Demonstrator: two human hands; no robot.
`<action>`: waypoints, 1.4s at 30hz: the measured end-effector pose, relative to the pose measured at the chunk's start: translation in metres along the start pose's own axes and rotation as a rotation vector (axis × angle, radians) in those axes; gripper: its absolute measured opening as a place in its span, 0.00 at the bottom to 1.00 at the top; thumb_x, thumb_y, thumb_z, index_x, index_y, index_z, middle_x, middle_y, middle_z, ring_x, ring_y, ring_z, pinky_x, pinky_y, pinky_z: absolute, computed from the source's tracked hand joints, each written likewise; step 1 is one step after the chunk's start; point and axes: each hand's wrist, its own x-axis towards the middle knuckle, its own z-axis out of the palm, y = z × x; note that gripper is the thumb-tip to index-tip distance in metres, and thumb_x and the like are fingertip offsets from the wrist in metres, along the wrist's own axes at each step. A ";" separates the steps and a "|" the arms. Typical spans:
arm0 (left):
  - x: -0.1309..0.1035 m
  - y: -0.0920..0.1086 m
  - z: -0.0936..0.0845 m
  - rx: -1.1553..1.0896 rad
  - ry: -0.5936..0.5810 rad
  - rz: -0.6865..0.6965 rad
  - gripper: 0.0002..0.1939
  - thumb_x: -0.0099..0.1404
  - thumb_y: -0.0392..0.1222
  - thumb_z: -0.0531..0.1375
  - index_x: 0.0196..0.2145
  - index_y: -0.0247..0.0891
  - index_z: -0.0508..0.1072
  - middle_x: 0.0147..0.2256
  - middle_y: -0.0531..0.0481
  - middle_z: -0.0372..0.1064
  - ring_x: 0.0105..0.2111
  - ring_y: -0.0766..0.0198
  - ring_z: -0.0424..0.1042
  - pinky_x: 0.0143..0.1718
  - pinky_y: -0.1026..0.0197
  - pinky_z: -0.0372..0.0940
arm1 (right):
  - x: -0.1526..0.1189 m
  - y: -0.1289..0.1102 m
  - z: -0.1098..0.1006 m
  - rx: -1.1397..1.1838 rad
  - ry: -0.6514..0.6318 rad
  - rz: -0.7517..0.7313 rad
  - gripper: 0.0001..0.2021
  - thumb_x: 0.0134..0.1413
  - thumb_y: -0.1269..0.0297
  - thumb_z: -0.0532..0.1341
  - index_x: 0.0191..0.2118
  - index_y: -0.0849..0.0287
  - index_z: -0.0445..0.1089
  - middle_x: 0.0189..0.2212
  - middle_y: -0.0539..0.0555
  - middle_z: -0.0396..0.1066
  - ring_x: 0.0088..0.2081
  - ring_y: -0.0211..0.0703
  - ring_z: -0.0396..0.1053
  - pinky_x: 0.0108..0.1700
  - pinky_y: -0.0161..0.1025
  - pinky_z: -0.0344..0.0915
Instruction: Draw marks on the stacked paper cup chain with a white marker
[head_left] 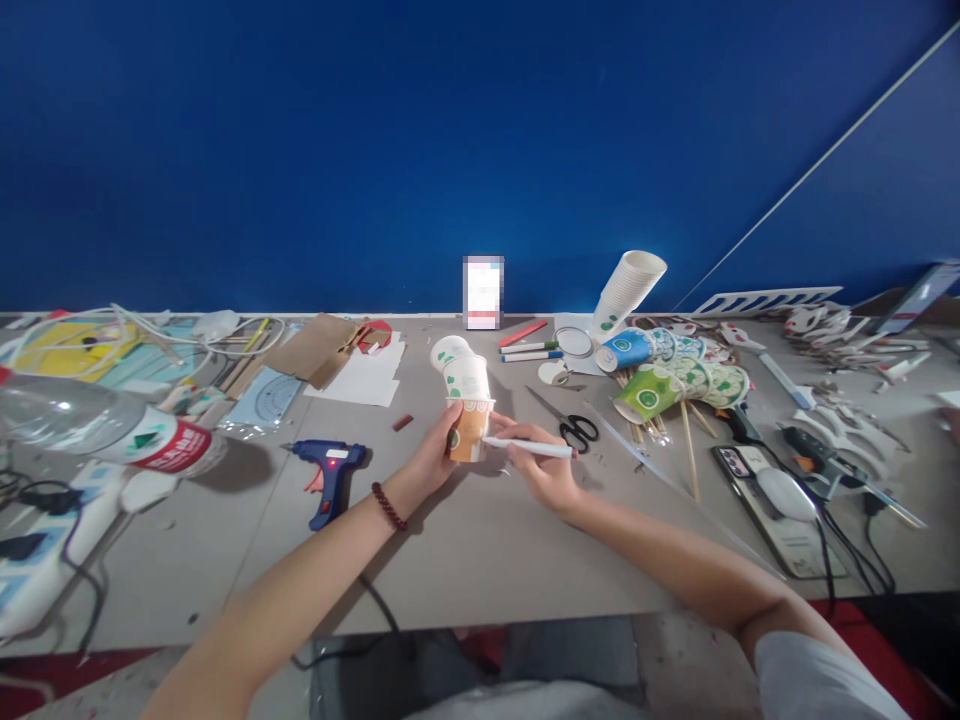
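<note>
Near the middle of the table, my left hand [437,449] is closed around an orange paper cup [470,440], which lies tilted with its base toward me. A white paper cup [467,378] with green marks adjoins its far end, and another white cup or round piece [449,351] shows behind that. My right hand [543,465] grips a white marker [534,447] with a red end. The marker's left tip is at the right side of the orange cup. Fingers of my right hand also reach close to the cup's right edge.
A blue glue gun [330,475] lies left of my left hand, and black scissors [576,431] lie right. Stacked white cups [631,290], blue cups [626,350] and green cups [649,393] are at the back right. A plastic bottle [112,425] is far left, a phone [780,530] right.
</note>
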 end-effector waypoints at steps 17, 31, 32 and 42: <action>-0.001 0.001 0.000 0.013 -0.061 0.032 0.26 0.64 0.59 0.61 0.47 0.34 0.79 0.42 0.42 0.77 0.41 0.57 0.75 0.42 0.61 0.66 | 0.002 -0.004 -0.001 -0.110 0.051 0.011 0.12 0.65 0.53 0.58 0.43 0.53 0.76 0.48 0.60 0.80 0.49 0.54 0.79 0.50 0.50 0.75; -0.001 0.002 0.001 -0.012 0.029 -0.022 0.27 0.61 0.60 0.63 0.48 0.36 0.78 0.42 0.44 0.77 0.40 0.58 0.75 0.39 0.60 0.66 | 0.001 -0.001 0.000 -0.029 -0.005 0.011 0.12 0.64 0.53 0.59 0.39 0.54 0.76 0.46 0.60 0.80 0.57 0.57 0.74 0.52 0.53 0.74; -0.001 0.002 0.001 -0.011 0.016 -0.014 0.27 0.61 0.60 0.63 0.48 0.36 0.78 0.43 0.43 0.77 0.41 0.58 0.75 0.41 0.60 0.66 | 0.001 -0.002 0.000 -0.041 0.000 0.011 0.12 0.64 0.53 0.59 0.40 0.54 0.76 0.47 0.61 0.80 0.56 0.57 0.74 0.52 0.52 0.75; -0.001 0.000 0.000 -0.015 -0.030 0.011 0.27 0.63 0.60 0.62 0.47 0.34 0.79 0.42 0.42 0.77 0.39 0.58 0.74 0.39 0.61 0.66 | 0.001 0.000 -0.001 -0.070 0.015 0.002 0.10 0.65 0.55 0.59 0.43 0.52 0.75 0.50 0.59 0.79 0.55 0.55 0.75 0.52 0.50 0.74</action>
